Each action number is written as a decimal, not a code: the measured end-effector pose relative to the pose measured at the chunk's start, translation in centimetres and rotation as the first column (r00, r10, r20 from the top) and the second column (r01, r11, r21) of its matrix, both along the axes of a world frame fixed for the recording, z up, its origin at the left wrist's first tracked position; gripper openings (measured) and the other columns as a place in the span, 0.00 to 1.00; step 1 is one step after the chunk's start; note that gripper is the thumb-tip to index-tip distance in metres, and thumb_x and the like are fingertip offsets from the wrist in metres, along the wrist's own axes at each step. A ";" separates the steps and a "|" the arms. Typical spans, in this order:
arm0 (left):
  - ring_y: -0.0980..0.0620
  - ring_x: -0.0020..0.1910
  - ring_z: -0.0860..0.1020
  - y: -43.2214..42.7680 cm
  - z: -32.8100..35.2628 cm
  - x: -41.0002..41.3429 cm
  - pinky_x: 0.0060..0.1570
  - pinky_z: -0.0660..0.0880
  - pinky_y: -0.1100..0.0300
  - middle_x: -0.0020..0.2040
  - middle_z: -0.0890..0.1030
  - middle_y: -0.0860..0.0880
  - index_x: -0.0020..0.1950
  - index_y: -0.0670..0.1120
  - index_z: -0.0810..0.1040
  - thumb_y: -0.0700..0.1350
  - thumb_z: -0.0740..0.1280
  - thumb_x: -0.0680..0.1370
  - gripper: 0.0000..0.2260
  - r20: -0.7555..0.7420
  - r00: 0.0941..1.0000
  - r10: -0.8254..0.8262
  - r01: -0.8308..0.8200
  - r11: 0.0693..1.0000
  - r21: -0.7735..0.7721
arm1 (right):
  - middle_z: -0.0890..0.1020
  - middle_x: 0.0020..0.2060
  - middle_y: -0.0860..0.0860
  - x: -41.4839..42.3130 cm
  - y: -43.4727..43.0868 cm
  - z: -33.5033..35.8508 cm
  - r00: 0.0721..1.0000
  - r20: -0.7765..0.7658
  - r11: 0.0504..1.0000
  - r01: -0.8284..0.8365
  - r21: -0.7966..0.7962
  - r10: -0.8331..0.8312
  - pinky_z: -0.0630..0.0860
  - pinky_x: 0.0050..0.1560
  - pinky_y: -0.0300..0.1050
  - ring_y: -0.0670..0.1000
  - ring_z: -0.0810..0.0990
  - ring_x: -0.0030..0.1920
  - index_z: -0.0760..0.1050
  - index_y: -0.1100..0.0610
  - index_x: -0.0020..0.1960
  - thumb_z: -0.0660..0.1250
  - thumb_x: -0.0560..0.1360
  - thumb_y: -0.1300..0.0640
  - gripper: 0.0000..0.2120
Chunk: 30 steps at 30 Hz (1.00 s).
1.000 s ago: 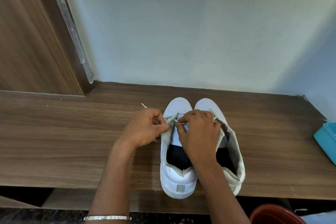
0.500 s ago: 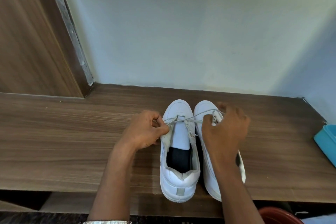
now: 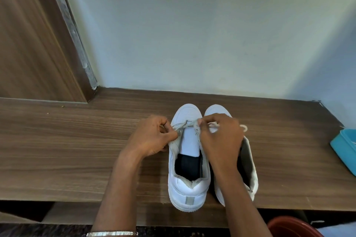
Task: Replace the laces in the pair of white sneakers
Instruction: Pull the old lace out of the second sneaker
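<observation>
Two white sneakers stand side by side on the wooden counter, toes toward the wall. The left sneaker has a white lace running across its lowest eyelets, over the white tongue. My left hand pinches the lace and eyelet flap on that shoe's left side. My right hand pinches the lace at the right eyelet row, with loose lace bunched under its fingers and a loop showing to its right. The right sneaker lies mostly hidden under my right hand and forearm.
A blue plastic tub sits at the counter's right edge. A reddish-brown bucket rim shows below the counter's front edge. A wooden panel rises at the left and a pale wall stands behind the shoes.
My right hand drew the lace out to the right over the right sneaker, then came back to the left sneaker's right eyelets. My left hand stayed at the left eyelets.
</observation>
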<state>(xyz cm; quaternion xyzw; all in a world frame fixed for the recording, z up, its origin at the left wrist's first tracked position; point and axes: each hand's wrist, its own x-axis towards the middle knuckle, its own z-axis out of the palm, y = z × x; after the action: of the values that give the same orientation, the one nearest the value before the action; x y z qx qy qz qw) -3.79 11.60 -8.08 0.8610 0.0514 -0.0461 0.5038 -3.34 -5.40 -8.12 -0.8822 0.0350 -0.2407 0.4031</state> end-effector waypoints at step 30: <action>0.53 0.48 0.84 -2.6 -2.3 2.0 0.49 0.79 0.54 0.48 0.86 0.50 0.49 0.44 0.77 0.43 0.60 0.84 0.09 0.059 0.944 0.325 -0.290 0.901 -0.322 | 0.79 0.45 0.47 -0.6 -0.4 -0.2 0.926 -0.326 0.953 -0.255 -0.161 0.192 0.73 0.48 0.44 0.48 0.78 0.47 0.72 0.49 0.59 0.67 0.75 0.52 0.14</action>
<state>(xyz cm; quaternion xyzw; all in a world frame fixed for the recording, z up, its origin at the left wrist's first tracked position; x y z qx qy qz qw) -1.83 8.96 -10.40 0.7537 0.1508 0.0744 0.6353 -3.92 -5.78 -8.31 -0.9431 -0.0287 -0.0554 0.3267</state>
